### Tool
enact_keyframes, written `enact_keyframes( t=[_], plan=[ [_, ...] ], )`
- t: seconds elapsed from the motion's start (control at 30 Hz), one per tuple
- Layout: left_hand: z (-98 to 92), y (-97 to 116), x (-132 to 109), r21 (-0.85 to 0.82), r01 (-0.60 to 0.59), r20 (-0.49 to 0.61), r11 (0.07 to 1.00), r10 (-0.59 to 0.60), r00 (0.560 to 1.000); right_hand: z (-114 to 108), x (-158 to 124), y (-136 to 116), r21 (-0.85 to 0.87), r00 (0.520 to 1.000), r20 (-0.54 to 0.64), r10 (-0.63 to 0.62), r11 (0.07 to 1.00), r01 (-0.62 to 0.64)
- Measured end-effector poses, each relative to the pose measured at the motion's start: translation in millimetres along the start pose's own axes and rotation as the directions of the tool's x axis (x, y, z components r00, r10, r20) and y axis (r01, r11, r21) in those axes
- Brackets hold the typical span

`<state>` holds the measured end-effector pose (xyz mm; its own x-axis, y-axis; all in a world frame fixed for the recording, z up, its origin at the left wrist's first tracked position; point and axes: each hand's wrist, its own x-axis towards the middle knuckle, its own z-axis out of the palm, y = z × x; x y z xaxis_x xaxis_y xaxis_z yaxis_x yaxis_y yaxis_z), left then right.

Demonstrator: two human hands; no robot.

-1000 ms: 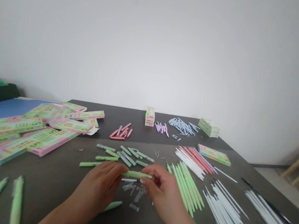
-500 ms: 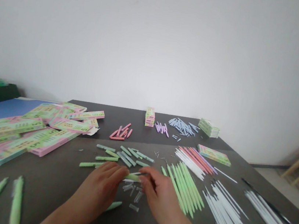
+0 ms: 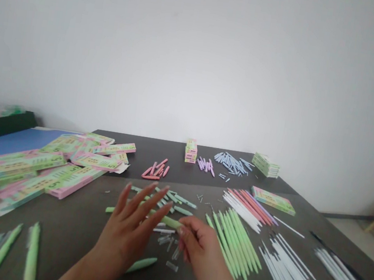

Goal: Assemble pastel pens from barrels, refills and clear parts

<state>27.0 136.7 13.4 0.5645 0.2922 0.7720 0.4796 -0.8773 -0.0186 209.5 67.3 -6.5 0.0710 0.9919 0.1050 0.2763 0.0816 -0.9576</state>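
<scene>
Pinched between the thumb and fingers of my right hand (image 3: 201, 248) is a light green pen barrel (image 3: 171, 222). It points left, and its far end passes behind my left hand (image 3: 125, 231). That hand is raised with its fingers spread and holds nothing. Just below the barrel lie several small clear plastic tubes (image 3: 172, 266) and a thin white piece (image 3: 163, 231). Beyond my left fingers is a loose pile of green and teal barrels (image 3: 182, 210), partly covered by the hand. One green tapered barrel (image 3: 141, 265) rests by my left wrist.
Right of my right hand lie green barrels (image 3: 232, 239), white refills (image 3: 289, 275) and red ones (image 3: 254, 207). Cartons (image 3: 86, 160) cover the left side. Pink (image 3: 156, 170), purple (image 3: 206, 166) and blue parts (image 3: 232, 162) lie farther back. Assembled pens (image 3: 32, 252) lie at the front left.
My left hand has let go of the green pen barrel, lifted and spread its fingers. My right hand still holds the barrel. The view has shifted slightly.
</scene>
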Motion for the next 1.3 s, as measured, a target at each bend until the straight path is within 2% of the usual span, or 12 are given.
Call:
enact_keyframes(
  t=[0.03, 0.07, 0.13, 0.23, 0.3, 0.43, 0.53, 0.63, 0.77, 0.9, 1.03, 1.3],
  plan=[
    [1.1, 0.1, 1.1, -0.075, 0.179, -0.082, 0.981, -0.185, 0.979, -1.0, -0.7, -0.8, -0.024, 0.997, -0.051, -0.061, 0.998, 0.06],
    [1.3, 0.5, 3.2, -0.22, 0.353, -0.125, 0.909, -0.385, 0.914, -1.7, -1.4, -1.4, -0.058, 0.989, -0.097, -0.116, 0.992, 0.11],
    [-0.5, 2.4, 9.1, -0.604, 0.577, 0.082, 0.551, -0.677, 0.732, -1.9, -2.4, -1.4, -0.137, 0.966, -0.149, -0.212, 0.972, 0.192],
    [-6.0, 6.7, 17.1, -0.764, 0.625, 0.584, -0.159, -0.582, 0.566, 1.1, -3.7, -0.2, -0.216, 0.954, -0.114, -0.279, 0.944, 0.25],
    [-8.1, 9.5, 19.3, -0.741, 0.585, 0.659, -0.33, -0.523, 0.54, 4.0, -4.9, -0.4, -0.267, 0.961, -0.078, -0.266, 0.934, 0.237],
    [-7.1, 10.3, 16.7, -0.799, 0.528, 0.59, -0.286, -0.544, 0.597, 12.3, -7.8, -2.1, -0.204, 0.984, 0.016, -0.175, 0.963, 0.175],
    [-5.5, 6.9, 13.2, -0.814, 0.517, 0.575, -0.264, -0.496, 0.651, 22.0, -7.7, 0.5, 0.098, 0.981, 0.179, -0.075, 0.993, 0.058],
    [-5.0, 4.4, 11.3, -0.796, 0.523, 0.606, -0.306, -0.427, 0.671, 29.7, -6.0, 4.2, 0.371, 0.917, 0.399, -0.002, 0.915, -0.159],
    [-7.9, 8.3, 14.0, -0.722, 0.44, 0.665, -0.534, -0.363, 0.653, 32.4, -6.1, 4.3, 0.444, 0.886, 0.461, 0.058, 0.849, -0.286],
    [-11.2, 12.7, 17.9, -0.467, 0.411, 0.775, -0.783, -0.138, 0.617, 40.0, -11.8, 6.5, 0.377, 0.871, 0.468, 0.149, 0.858, -0.349],
    [-7.5, 5.5, 14.8, -0.352, 0.439, 0.827, -0.827, -0.055, 0.559, 50.6, -19.3, 5.1, 0.359, 0.853, 0.499, 0.152, 0.86, -0.363],
    [0.0, -8.2, 8.9, -0.327, 0.435, 0.851, -0.839, -0.061, 0.522, 47.3, -21.5, -9.1, 0.453, 0.799, 0.582, 0.15, 0.756, -0.472]
  ],
)
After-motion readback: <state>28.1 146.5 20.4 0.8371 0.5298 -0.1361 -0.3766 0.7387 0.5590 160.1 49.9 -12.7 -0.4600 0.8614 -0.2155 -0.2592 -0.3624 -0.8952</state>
